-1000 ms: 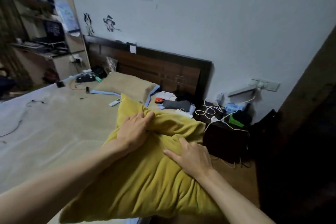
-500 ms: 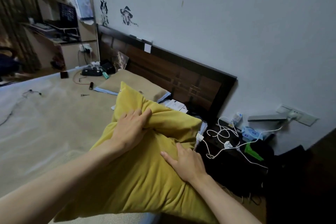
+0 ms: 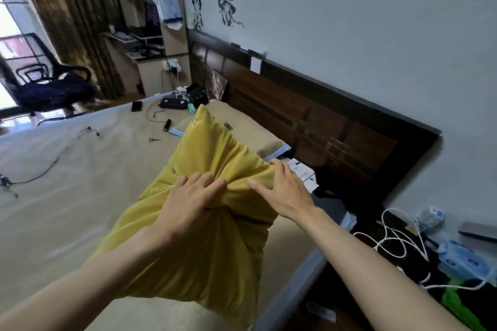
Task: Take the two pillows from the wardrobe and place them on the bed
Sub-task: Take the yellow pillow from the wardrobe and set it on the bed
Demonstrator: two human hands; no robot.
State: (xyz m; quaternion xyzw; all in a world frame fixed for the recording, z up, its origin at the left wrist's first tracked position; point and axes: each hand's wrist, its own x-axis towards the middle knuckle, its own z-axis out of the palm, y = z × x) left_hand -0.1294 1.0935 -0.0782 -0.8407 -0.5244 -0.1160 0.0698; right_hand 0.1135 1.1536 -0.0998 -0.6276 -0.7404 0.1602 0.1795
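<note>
A mustard-yellow pillow (image 3: pixel 204 226) lies over the right side of the bed (image 3: pixel 67 196), its far corner pointing toward the headboard. My left hand (image 3: pixel 188 201) clutches a bunch of its fabric in the middle. My right hand (image 3: pixel 285 191) lies spread on the pillow's right edge, fingers apart and curled over the cloth. A tan pillow with a blue edge (image 3: pixel 242 126) lies flat against the headboard just beyond the yellow one. The wardrobe is out of view.
A dark wooden headboard (image 3: pixel 322 121) runs along the wall. Small gadgets, a cable (image 3: pixel 40 166) and scissors (image 3: pixel 154 139) lie on the beige sheet. A nightstand with white cords (image 3: pixel 398 239) stands at the right. An office chair (image 3: pixel 45 83) stands by the curtain.
The yellow pillow has moved forward and left over the bed, toward the headboard. My right hand has shifted from the pillow's lower face to its right edge.
</note>
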